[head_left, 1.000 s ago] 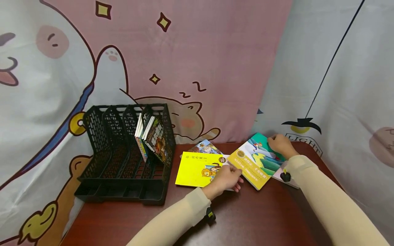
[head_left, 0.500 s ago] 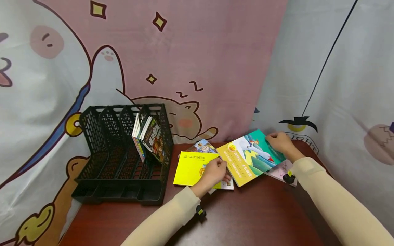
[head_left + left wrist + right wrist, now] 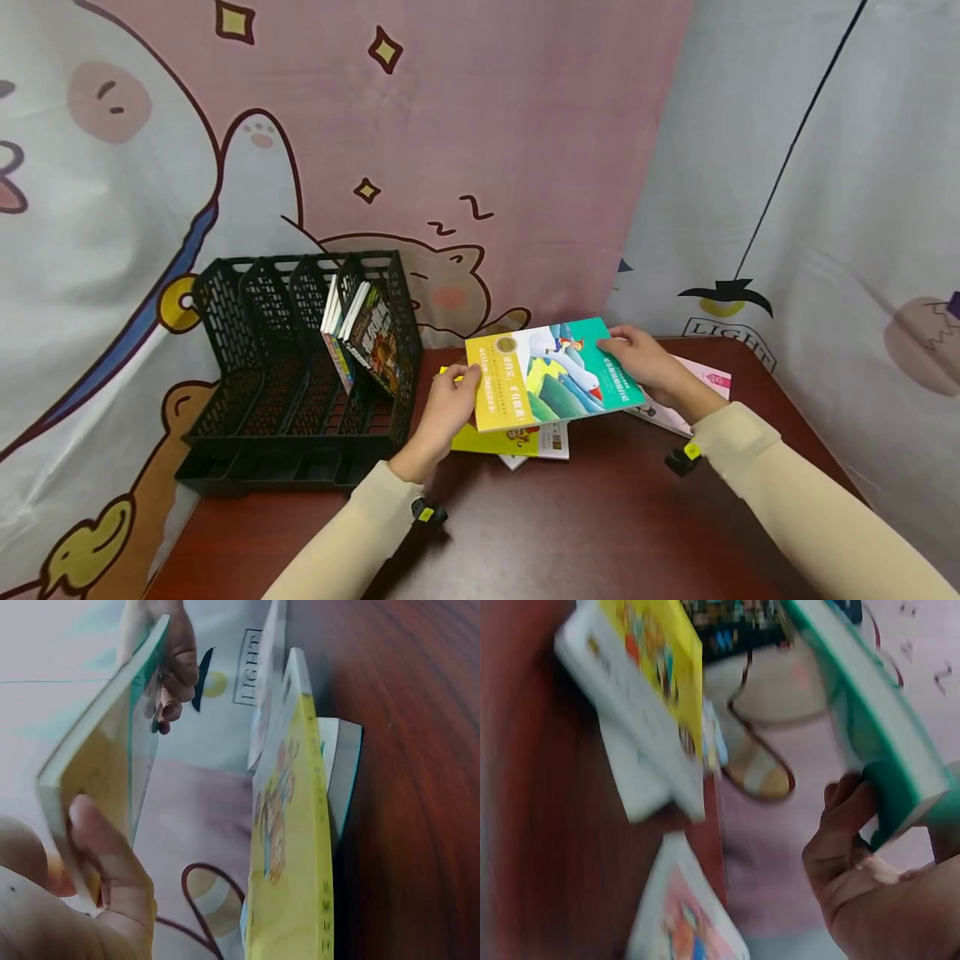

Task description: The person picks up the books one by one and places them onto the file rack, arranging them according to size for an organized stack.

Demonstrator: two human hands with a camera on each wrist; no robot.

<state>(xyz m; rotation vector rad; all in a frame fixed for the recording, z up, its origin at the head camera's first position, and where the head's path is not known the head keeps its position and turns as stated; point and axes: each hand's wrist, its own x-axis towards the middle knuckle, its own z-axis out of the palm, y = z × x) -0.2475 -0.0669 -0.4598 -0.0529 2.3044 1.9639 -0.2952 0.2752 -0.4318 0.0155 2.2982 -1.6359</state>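
A green and yellow picture book (image 3: pixel 558 371) is held level above the table between both hands. My left hand (image 3: pixel 447 408) pinches its yellow left end, thumb on one cover and fingers on the other, as the left wrist view shows. At the green right end my right hand (image 3: pixel 648 362) grips the book, thumb on top and fingers beneath. Under it lies a yellow book (image 3: pixel 289 847), partly covered by it in the head view, with another white-edged book (image 3: pixel 634 769) below. A pink book (image 3: pixel 708 377) lies on the right, partly behind the right hand.
On the left of the dark red table (image 3: pixel 600 517) stands a black mesh file rack (image 3: pixel 292 367) with several upright slots. White-spined books (image 3: pixel 333 325) and a dark-covered book (image 3: pixel 375 337) lean in its right slots. A printed curtain (image 3: pixel 555 167) hangs behind the table.
The green and yellow book has been lifted and moved left, over the yellow book. My left hand has gone from over the yellow book to the held book's left end. The pink book shows more.
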